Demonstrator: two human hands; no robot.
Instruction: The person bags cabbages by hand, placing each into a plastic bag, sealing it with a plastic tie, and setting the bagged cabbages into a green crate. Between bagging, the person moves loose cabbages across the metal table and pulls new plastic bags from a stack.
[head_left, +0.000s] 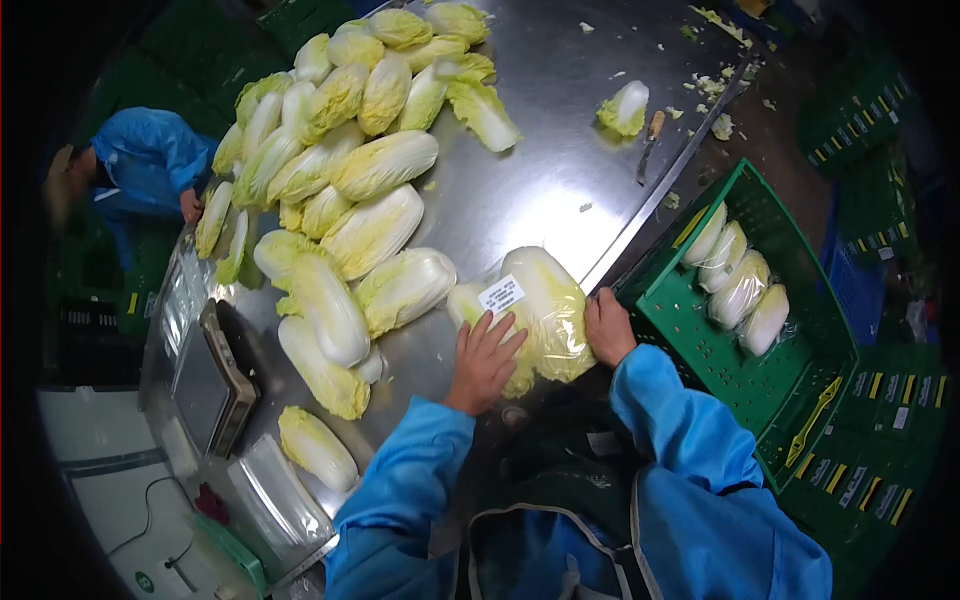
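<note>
Left hand (483, 360), fingers (497, 332) splayed, presses the bagged cabbage (548, 312); right hand (607, 328) cups its side, grip unclear. Bagging looks done. Next: a firm two-handed lift to the crate (695, 345).

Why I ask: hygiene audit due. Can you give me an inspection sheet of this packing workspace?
Surface: steel table, shiny, left half under a cabbage pile.
Job's things: bagged cabbage with white label at near edge; green crate at right holds four wrapped cabbages.
Clutter: leaf scraps, cabbage piece and knife at far end; scale at near left.
Hands: left hand flat on bagged cabbage, fingers spread; right hand at its edge, grip unclear.
Cables: one thin cable, near left.
Surroundings: person in blue beyond pile; stacked crates.
</note>
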